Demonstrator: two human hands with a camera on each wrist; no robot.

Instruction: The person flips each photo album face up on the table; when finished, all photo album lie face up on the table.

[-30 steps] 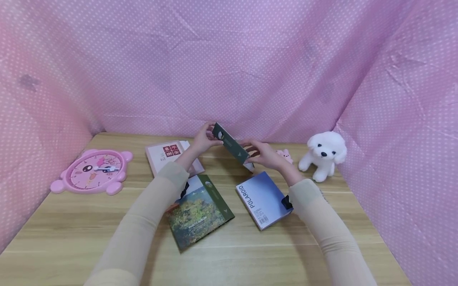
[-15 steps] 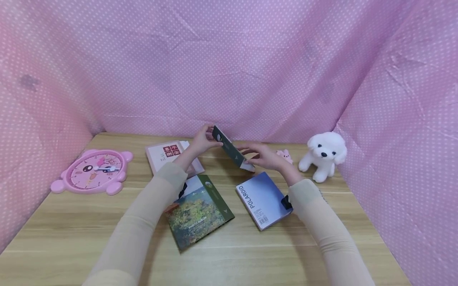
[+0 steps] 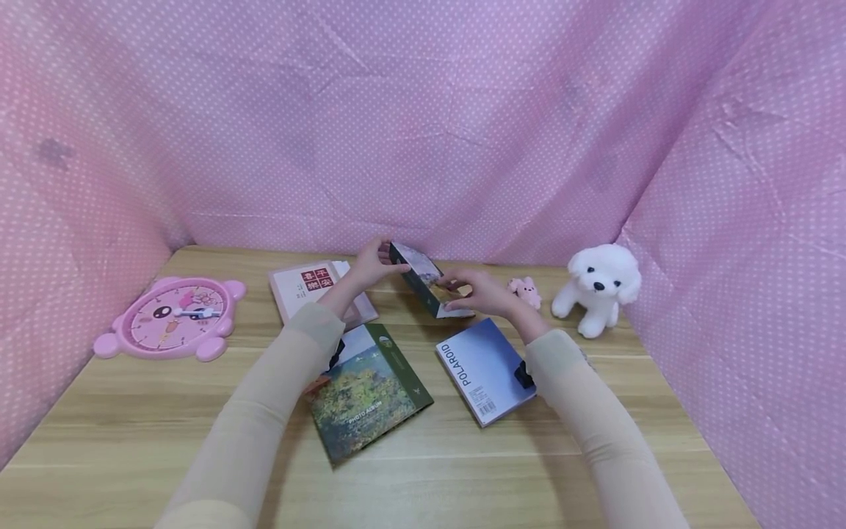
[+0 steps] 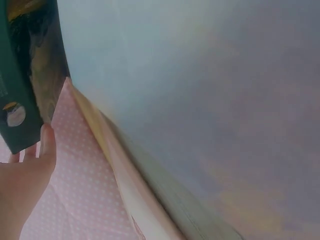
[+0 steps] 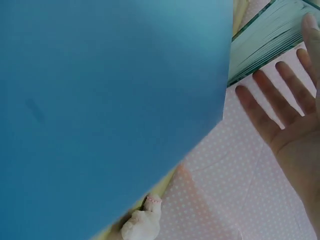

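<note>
A photo album (image 3: 423, 268) with a dark green spine and a painted cover is tilted above the back of the table. My left hand (image 3: 370, 266) grips its left end, and in the left wrist view the thumb lies at the album's corner (image 4: 22, 107). At the right end is my right hand (image 3: 481, 291). Its fingers (image 5: 270, 95) look straight and spread in the right wrist view, tips against the album's edge, with the thumb by the page ends (image 5: 267, 40). A second photo album (image 3: 366, 400) lies under my left forearm; a blue POLAROID album (image 3: 485, 371) lies beside my right wrist.
A white book with red characters (image 3: 317, 290) lies at the back left. The pink toy clock (image 3: 175, 316) is on the far left. On the right sit a white plush dog (image 3: 598, 286) and a small pink toy (image 3: 526, 291). Pink dotted cloth (image 3: 423, 132) rises behind the table.
The held album has tipped back and lowered, so its painted cover now shows. My right fingers have moved onto its cover side. The other objects have stayed put.
</note>
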